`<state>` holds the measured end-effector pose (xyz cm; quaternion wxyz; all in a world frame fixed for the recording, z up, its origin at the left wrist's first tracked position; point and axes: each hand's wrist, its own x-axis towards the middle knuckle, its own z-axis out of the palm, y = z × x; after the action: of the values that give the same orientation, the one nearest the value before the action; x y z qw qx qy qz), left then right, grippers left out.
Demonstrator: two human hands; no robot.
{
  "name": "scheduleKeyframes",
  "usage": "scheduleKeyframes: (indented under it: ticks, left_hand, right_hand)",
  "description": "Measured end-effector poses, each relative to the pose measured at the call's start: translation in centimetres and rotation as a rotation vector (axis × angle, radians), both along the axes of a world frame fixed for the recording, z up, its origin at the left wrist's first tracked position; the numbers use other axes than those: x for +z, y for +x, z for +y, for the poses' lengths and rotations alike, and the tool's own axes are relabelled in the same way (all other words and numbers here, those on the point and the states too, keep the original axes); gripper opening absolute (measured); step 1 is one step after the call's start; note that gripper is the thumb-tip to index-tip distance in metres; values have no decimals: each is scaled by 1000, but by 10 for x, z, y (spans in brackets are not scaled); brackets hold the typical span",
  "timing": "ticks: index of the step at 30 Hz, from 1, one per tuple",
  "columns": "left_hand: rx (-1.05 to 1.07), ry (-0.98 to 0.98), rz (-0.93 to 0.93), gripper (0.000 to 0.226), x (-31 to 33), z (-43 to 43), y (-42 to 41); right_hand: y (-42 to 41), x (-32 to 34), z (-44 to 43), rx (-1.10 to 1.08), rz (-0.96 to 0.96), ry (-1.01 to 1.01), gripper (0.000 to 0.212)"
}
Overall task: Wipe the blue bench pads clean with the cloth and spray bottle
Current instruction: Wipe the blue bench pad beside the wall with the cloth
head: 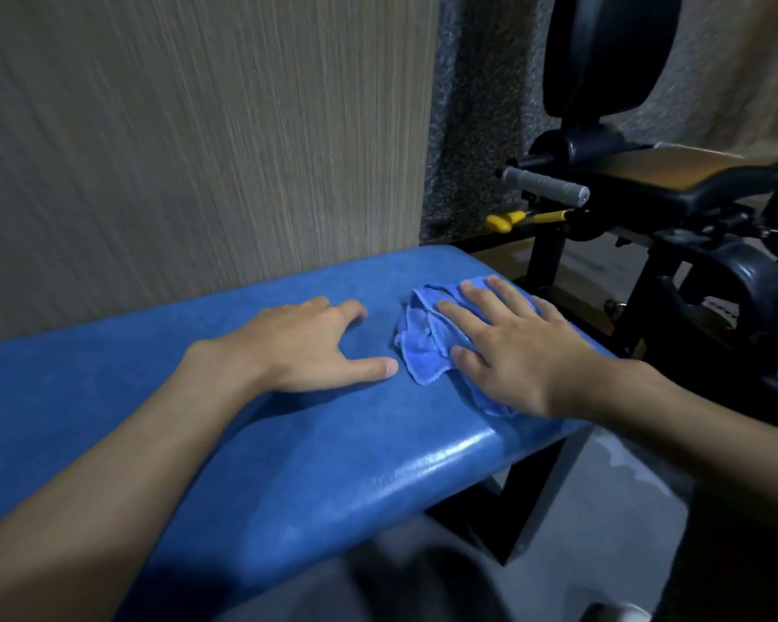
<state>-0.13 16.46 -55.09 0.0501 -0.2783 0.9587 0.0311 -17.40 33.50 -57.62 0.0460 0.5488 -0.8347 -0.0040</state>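
Observation:
A long blue bench pad runs from the lower left to the middle right. A crumpled blue cloth lies near the pad's right end. My right hand presses flat on the cloth with its fingers spread and straight. My left hand rests on the bare pad just left of the cloth, fingers slightly bent with the tips touching the surface and the thumb stretched toward the cloth. No spray bottle is in view.
A beige textured wall stands right behind the pad. To the right is black gym equipment with a grey handle, yellow knobs and a dark round pad. Grey floor lies below the pad's right end.

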Motion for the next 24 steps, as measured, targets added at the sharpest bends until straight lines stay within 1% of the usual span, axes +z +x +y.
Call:
scheduleKeyframes:
  ticks: [3, 5, 7, 9, 11, 13, 17, 19, 24]
  left_hand:
    - [-46, -8, 55, 87, -4, 9, -8]
    - [-62, -17, 80, 86, -9, 15, -17]
    - [-35, -15, 80, 85, -12, 19, -27]
    - [-7, -42, 54, 86, -15, 23, -34]
    - [14, -56, 30, 86, -18, 25, -37]
    - [18, -62, 19, 86, -19, 25, -38]
    - [2, -67, -2, 90, -21, 25, -39]
    - [-7, -64, 12, 94, -24, 24, -40]
    - [8, -46, 37, 105, -26, 25, -38]
  right_hand:
    - [-5, -1, 35, -28, 16, -11, 59]
    - [-11, -1, 53, -31, 1, -11, 64]
    - [-16, -2, 59, -22, -9, -31, 73]
    - [-22, -2, 53, -29, -21, -65, 75]
    - [-29, -2, 38, -28, -49, -85, 70]
    - [-43, 0, 18, -18, -81, -73, 61]
    - [-76, 2, -39, -21, -109, -66, 51]
    - [-90, 1, -73, -17, -115, -72, 49]
    - [-117, 2, -143, -55, -152, -30, 52]
